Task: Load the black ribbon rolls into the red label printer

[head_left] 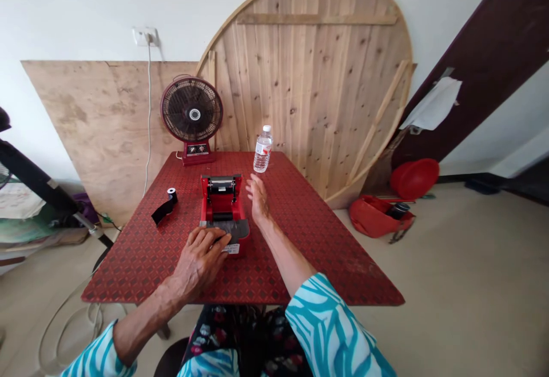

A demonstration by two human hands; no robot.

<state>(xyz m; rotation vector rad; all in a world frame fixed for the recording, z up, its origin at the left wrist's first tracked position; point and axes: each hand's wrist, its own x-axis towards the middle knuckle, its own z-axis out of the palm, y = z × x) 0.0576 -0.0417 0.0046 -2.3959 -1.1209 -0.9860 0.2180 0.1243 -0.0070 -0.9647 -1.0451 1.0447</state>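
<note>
A small red printer (241,246) stands on the table with its lid raised, showing dark rollers inside. Across its near end lies a dark glossy strip (237,228), perhaps film. My left hand (201,254) rests over the left part of this strip, fingers bent and pressed together on it; the thumb is partly hidden. To the right of the printer, my right hand (259,198) is raised with its fingers stretched out, holding nothing. A roll of black ribbon (171,195) lies left of the printer, its loose end unrolled over the tabletop.
The red patterned table (326,257) carries a fan (193,111) at its far left corner and a clear water bottle (262,151) behind the printer. A round wooden board (309,79) leans on the wall. A red bag (380,217) lies on the floor at right.
</note>
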